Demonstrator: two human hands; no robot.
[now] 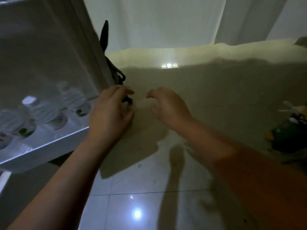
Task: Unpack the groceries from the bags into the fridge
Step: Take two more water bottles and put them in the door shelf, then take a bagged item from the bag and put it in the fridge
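The open fridge door (49,47) fills the left, and its white shelf rail (46,146) holds several clear bottles (44,110). A black strap (114,70) hangs down along the door's edge. My left hand (109,117) is curled around the strap's dark lower end (127,101), right beside the door. My right hand (167,105) hovers a little to the right, fingers bent and apart, holding nothing. At the right edge a dark green bag (289,136) lies on the floor, with white and yellow items showing at its top. The picture is dim and blurred.
Glossy pale floor tiles (149,180) lie below my arms, with lamp glare near the bottom. White curtains (166,22) hang at the back. A broad shadow covers the floor ahead.
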